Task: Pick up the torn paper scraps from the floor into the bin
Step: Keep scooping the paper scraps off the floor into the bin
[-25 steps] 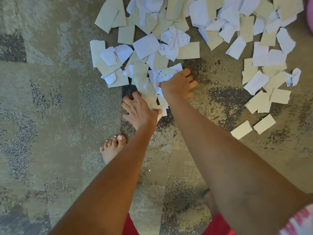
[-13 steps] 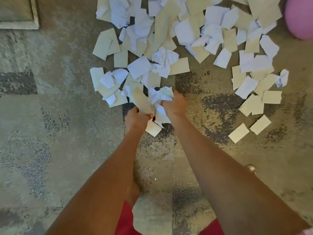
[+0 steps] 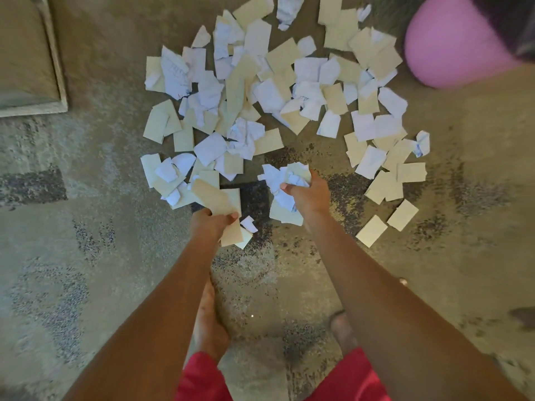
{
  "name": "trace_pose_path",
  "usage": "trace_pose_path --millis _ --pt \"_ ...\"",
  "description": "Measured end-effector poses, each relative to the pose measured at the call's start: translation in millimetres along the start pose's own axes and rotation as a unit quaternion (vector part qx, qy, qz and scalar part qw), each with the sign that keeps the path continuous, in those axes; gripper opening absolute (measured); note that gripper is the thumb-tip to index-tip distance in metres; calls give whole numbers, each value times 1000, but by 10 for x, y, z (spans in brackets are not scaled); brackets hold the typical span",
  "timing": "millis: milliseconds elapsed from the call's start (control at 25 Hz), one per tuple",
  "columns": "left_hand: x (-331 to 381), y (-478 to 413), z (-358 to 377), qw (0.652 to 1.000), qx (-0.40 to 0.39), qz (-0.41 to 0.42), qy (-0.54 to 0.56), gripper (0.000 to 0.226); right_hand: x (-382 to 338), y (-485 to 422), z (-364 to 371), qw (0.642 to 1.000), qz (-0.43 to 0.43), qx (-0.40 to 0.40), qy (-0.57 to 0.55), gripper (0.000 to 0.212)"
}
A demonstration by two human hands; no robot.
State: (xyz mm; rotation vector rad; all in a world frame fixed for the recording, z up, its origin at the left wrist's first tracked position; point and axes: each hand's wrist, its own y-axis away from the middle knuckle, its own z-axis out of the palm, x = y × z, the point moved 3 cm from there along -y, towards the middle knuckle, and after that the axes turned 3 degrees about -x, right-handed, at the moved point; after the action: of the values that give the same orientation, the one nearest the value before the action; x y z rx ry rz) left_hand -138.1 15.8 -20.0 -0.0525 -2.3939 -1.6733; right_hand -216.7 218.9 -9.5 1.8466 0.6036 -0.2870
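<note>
Covering the whole view: speckled beige-and-grey carpet (image 3: 72, 270), with the person standing barefoot on it.
Scrap pile: torn paper scraps (image 3: 260, 91), tan and white mixed, some crumpled, spread over the carpet on the far side, middle to right.
Bin: pink bin (image 3: 451, 44) at the far right, pretty blurry, just beyond the pile's right edge. Can't see inside it.
Left hand: left hand (image 3: 210, 225) has its fingers curled round a bunch of flat tan scraps (image 3: 215, 198) at the pile's near edge.
Right hand: right hand (image 3: 311, 195) is clutching a wad of crumpled white scraps (image 3: 285, 176). Can't tell if it's off the carpet.
Stragglers: two tan pieces (image 3: 372, 230) lie side by side at the near right, apart from the pile.
</note>
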Motion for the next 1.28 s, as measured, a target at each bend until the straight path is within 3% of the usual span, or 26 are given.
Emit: trace_pose_path --millis 200,320,440,600,720,1000,1280 --pt "536 525 322 994 7 105 -12 48 -282 138 -604 993 -6 27 -117 62" --pt "1125 1070 735 981 -12 190 -35 34 -610 203 -1069 981 -43 45 -182 49" --pt "1716 1642 1194 956 -35 288 -36 42 -1056 284 -1619 971 -100 74 -202 45" --pt "2457 2376 1831 919 -69 386 -26 22 -1665 370 -2520 940 -168 105 -279 40" --pt "2903 2855 2348 891 -107 440 -25 21 -1991 324 -3217 915 -176 123 -342 33" --pt "3554 2987 3209 841 -102 504 -166 35 -2267 -49 -3980 917 -47 111 -379 43" --pt "3793 2771 3596 869 -116 449 -173 58 -2399 -350 -4147 910 -27 92 -404 33"
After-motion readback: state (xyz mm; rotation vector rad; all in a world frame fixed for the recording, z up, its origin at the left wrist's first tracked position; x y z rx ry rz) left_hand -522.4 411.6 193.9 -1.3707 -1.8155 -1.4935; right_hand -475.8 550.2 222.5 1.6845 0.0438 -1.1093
